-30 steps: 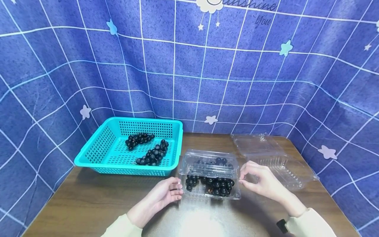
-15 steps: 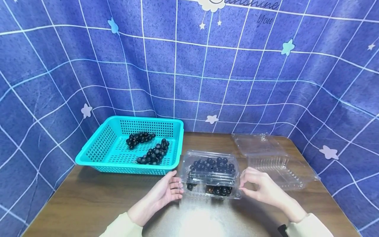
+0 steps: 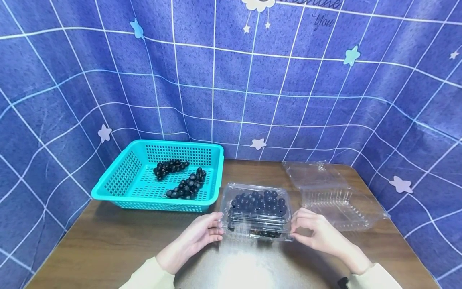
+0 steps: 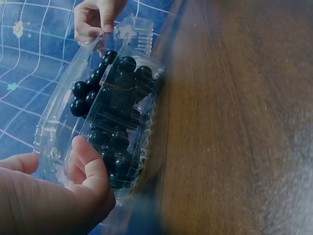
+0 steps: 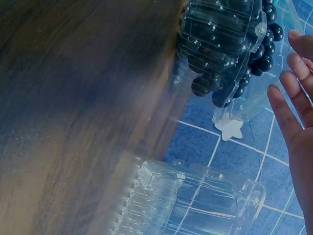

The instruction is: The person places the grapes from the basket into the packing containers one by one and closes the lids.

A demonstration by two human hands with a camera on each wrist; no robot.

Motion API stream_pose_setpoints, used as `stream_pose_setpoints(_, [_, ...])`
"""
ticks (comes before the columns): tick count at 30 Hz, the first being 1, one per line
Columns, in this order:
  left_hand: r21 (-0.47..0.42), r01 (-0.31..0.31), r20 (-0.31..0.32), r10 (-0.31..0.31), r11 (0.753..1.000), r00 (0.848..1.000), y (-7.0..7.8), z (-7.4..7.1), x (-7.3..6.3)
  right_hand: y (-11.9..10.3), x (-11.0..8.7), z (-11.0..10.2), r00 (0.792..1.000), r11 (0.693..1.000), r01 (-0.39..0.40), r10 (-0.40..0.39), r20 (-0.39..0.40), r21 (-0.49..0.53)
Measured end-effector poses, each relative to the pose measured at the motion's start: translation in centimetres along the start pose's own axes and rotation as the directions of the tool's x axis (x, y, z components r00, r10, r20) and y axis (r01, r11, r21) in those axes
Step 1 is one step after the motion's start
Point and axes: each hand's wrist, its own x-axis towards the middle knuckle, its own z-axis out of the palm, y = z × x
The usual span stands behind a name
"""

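A clear plastic clamshell container [image 3: 249, 237] of dark grapes [image 4: 120, 93] stands on the table, its hinged lid [image 3: 258, 200] tilted low over the fruit. A gap shows along the front, and grapes show between lid and base in the left wrist view. My left hand [image 3: 202, 233] is at the container's left end. Its loosely bent fingers [image 4: 90, 159] touch the side, and the thumb stands apart near the lid. At the right end my right hand [image 3: 315, 230] pinches the lid's front corner between thumb and fingers [image 5: 288, 98].
A turquoise basket [image 3: 216, 180] with two bunches of grapes [image 3: 187, 185] stands to the left. An open clear clamshell container [image 3: 343, 208] lies on the right. Behind the wooden table [image 3: 119, 241] hangs a blue curtain [image 3: 231, 80] with a white grid.
The lid has swung down and forward over the grapes, narrowing the front gap. Both hands stay at the container's ends; the right hand has shifted slightly down.
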Motion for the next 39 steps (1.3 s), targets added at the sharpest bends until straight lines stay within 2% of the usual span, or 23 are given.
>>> stream_pose_setpoints(11, [0.062,-0.036,0.019,0.035,0.997,0.999,-0.33,0.07,0.18,-0.28,-0.24,0.42,1.0,1.0,-0.001,0.001,0.015,0.004])
stream_pose_setpoints(29, [0.093,-0.054,0.012,0.053,0.994,0.999,-0.24,0.13,0.08,-0.49,-0.41,0.77,0.999,0.999,0.034,-0.033,0.02,-0.034])
stream_pose_setpoints(39, [0.096,-0.057,0.009,0.057,0.994,0.998,-0.37,0.12,0.17,-0.98,-0.37,0.33,0.999,0.999,0.011,-0.009,0.053,-0.033])
